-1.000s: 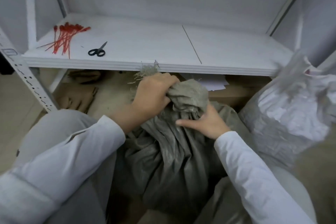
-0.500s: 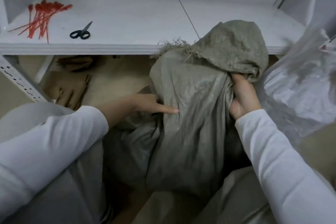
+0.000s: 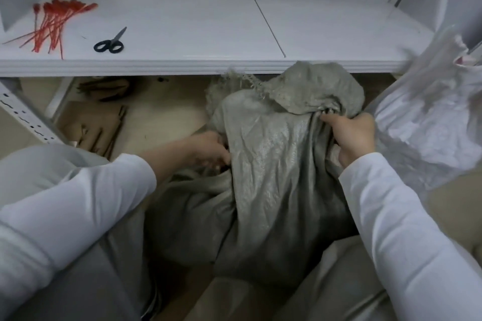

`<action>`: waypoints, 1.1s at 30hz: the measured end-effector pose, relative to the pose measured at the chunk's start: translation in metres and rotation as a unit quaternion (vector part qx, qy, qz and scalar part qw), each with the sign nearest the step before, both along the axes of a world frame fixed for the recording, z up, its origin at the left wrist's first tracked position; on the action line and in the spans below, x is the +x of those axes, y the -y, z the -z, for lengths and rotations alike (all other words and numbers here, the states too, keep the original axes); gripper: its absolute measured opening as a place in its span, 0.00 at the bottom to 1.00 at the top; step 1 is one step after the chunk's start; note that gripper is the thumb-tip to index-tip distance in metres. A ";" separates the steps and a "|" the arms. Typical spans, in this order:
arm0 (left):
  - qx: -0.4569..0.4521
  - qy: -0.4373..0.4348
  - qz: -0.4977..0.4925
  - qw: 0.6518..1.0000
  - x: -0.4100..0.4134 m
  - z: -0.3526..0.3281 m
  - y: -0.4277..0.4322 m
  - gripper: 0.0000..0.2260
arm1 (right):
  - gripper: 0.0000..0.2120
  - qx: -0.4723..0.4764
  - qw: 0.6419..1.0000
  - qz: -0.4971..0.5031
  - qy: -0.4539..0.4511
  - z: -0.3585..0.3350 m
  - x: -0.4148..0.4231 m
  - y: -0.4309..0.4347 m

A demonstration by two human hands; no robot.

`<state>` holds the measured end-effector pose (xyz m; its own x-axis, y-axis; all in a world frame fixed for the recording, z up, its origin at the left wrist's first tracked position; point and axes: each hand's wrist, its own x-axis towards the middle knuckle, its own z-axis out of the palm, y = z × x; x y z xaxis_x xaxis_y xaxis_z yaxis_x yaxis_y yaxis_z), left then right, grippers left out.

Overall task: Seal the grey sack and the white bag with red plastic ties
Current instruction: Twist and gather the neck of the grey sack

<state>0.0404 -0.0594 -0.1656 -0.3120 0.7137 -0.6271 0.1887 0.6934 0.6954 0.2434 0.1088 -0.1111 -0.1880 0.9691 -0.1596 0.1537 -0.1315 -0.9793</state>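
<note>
Grey sack (image 3: 273, 164): on the floor between the person's knees, under the shelf (image 3: 195, 34) front — frayed mouth bunched and flopped over.
Right hand (image 3: 354, 135): fist closed round the gathered neck.
Left hand (image 3: 208, 150): fingers curled into the sack's left edge; tips hidden, probably gripping fabric.
White bag (image 3: 427, 122): just beside the sack, far right.
Red ties (image 3: 54, 23): loose bundle at the shelf's left end — scissors (image 3: 109, 41) near them.

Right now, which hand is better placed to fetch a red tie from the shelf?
Left. The red ties lie at the left of the shelf, nearer the left hand; the right hand grips the grey sack at its neck and should probably hold on.
</note>
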 end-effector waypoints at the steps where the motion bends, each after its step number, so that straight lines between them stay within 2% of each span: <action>1: -0.032 0.031 0.009 0.999 0.006 0.005 0.001 0.14 | 0.18 0.020 0.999 -0.018 0.027 0.003 -0.001 0.000; 3: -0.056 0.107 0.017 0.993 0.020 0.009 0.001 0.11 | 0.19 0.037 0.994 -0.083 0.065 0.004 -0.005 0.007; 5: -0.038 0.145 0.002 0.989 0.029 0.012 -0.002 0.10 | 0.21 0.019 0.987 -0.149 0.058 0.007 -0.010 0.017; 7: 0.000 0.156 -0.023 0.988 0.031 0.012 -0.005 0.16 | 0.23 0.014 0.979 -0.196 0.055 0.009 -0.016 0.030; 9: 0.035 0.153 -0.035 0.987 0.028 0.008 -0.007 0.22 | 0.31 0.034 0.971 -0.231 0.059 0.012 -0.021 0.039; 10: 0.058 0.136 -0.029 0.989 0.026 0.003 -0.008 0.23 | 0.36 0.038 0.967 -0.247 0.056 0.016 -0.024 0.041; 12: 0.109 0.023 -0.015 0.994 0.022 -0.009 -0.010 0.18 | 0.45 0.043 0.959 -0.270 0.077 0.023 -0.027 0.044; 14: 0.161 -0.119 -0.013 0.980 0.017 -0.019 -0.010 0.08 | 0.53 0.052 0.949 -0.282 0.129 0.029 -0.028 0.045; 16: 0.213 -0.174 -0.016 0.961 0.015 -0.028 -0.010 0.06 | 0.59 0.061 0.937 -0.289 0.184 0.034 -0.028 0.048; 17: 0.232 -0.171 -0.027 0.957 0.014 -0.033 -0.008 0.06 | 0.58 0.072 0.930 -0.290 0.214 0.035 -0.028 0.048; 20: 0.268 -0.074 -0.104 0.955 0.013 -0.048 -0.004 0.08 | 0.38 0.095 0.928 -0.255 0.254 0.037 -0.028 0.048; 22: 0.266 -0.035 -0.141 0.953 0.012 -0.054 -0.004 0.08 | 0.31 0.094 0.939 -0.241 0.225 0.037 -0.030 0.045; 25: 0.249 -0.044 -0.162 0.954 0.010 -0.055 -0.004 0.06 | 0.30 0.074 0.960 -0.230 0.145 0.035 -0.032 0.042; 28: 0.216 -0.097 -0.173 0.956 0.001 -0.055 -0.005 0.03 | 0.26 0.041 0.977 -0.202 0.049 0.031 -0.032 0.039; 31: 0.142 -0.241 -0.094 0.955 -0.012 -0.050 -0.006 0.07 | 0.26 0.000 0.981 -0.182 -0.061 0.024 -0.032 0.039; 33: 0.071 -0.341 -0.035 0.937 -0.012 -0.045 -0.005 0.10 | 0.27 -0.029 0.977 -0.174 -0.120 0.020 -0.034 0.040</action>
<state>0.0281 -0.0539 -0.1204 -0.6539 0.7384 -0.1645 0.5810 0.6295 0.5160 0.2097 0.0686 -0.1308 -0.5437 0.8302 -0.1226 -0.0334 -0.1674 -0.9853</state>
